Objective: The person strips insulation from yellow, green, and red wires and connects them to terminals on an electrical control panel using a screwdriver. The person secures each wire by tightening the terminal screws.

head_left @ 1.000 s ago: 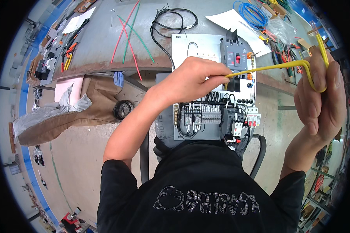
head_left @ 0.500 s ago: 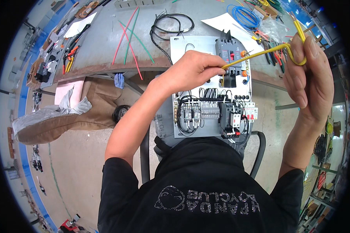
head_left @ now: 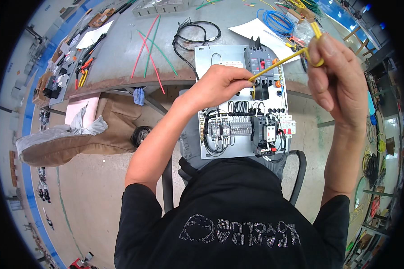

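The yellow wire is held in the air between two hands, above the right part of the pale metal panel. It has a smooth, plain yellow cover and seems rather stiff: from the left hand it goes nearly straight, slanting upward to the right hand. There it makes a round bend beside the fingers, and above them two yellow lengths stand close together, with paler tips; the tips are too small to tell more. Under the left hand a short yellow piece hangs downward near the lower side of the grey circuit breaker; whether it is fastened there, I cannot tell.

The grip of the left hand is a pinch, thumb and forefinger pressed on the wire. The grip of the right hand is closed around the bent part, with thumb and forefinger near the top and the other fingers curled.

The panel lies before the person's body and carries also grey terminal blocks and many thin black wires. Behind, on the grey desk, are a looped black cable, crossed red and green wires and a blue coil.
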`<state>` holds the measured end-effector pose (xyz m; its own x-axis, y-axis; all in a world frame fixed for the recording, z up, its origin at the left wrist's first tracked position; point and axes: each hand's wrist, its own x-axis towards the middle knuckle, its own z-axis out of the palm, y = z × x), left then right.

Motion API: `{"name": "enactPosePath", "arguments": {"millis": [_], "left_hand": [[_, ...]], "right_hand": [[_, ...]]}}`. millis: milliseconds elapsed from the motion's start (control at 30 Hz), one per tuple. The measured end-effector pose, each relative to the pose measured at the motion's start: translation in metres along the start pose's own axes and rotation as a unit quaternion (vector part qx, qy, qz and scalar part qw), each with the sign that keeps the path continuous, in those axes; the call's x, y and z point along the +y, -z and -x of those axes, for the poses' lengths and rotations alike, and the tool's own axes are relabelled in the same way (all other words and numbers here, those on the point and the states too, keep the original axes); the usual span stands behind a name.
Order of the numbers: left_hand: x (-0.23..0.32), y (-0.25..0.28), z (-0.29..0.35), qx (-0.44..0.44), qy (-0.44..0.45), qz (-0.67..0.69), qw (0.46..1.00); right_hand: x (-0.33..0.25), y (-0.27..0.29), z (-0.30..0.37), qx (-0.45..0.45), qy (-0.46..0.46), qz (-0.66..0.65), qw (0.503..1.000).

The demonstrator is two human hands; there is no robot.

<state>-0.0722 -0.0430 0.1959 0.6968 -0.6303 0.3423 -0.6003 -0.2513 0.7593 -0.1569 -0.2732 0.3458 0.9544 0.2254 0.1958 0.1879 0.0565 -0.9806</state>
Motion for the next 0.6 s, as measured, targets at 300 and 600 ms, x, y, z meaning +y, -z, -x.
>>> {"name": "enactPosePath", "arguments": {"millis": [300, 600], "left_hand": [[-0.064, -0.018, 0.05, 0.034, 0.052, -0.166, 0.984], [-0.062, -0.029, 0.05, 0.157, 0.25, 0.059, 0.954]], "right_hand": [[0.128, -0.012, -0.026, -0.109, -0.205, 0.047, 0.971], [0.228, -0.023, -0.044, -0.13, -0.384, 0.035, 0.913]]}}
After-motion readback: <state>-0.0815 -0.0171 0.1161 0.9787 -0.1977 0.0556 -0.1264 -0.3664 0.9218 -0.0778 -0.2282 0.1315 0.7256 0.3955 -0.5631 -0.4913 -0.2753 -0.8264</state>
